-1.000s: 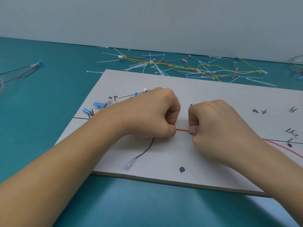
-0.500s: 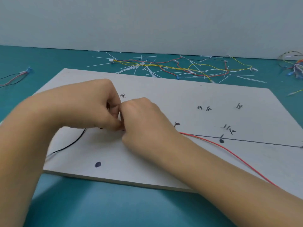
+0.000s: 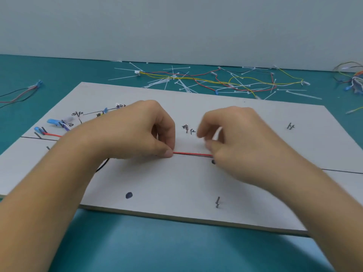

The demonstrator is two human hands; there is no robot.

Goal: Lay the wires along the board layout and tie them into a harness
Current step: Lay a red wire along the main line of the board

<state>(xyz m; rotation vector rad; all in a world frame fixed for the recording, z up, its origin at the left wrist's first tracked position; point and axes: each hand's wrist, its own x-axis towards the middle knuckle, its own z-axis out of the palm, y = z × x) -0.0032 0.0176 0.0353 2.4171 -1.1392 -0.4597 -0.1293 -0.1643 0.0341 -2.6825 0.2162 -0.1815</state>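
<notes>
A thin red wire [image 3: 192, 153] lies taut and straight on the pale board [image 3: 176, 185], running left to right just above a drawn black line [image 3: 343, 171] across the board's middle. The left hand [image 3: 137, 132] closes its grip on the wire's left part, thumb and forefinger pinching it where they meet the board. The right hand [image 3: 235, 142] is blurred, with its fingers curled over the wire's right part, and the wire vanishes beneath it, so I cannot tell whether that grip holds the wire. A black wire [image 3: 102, 167] curves out from under the left wrist. Blue connectors [image 3: 53, 121] sit near the board's left edge beside handwritten marks. Between the red wire and the board's near edge is bare board, broken by a black dot [image 3: 128, 195] and a small nail [image 3: 217, 202]. The board lies flat on the teal counter [image 3: 137, 248], with a wide band of it showing in front. Behind the far edge, a tangle of loose wires and white cable ties [image 3: 196, 81] spreads toward the wall.
</notes>
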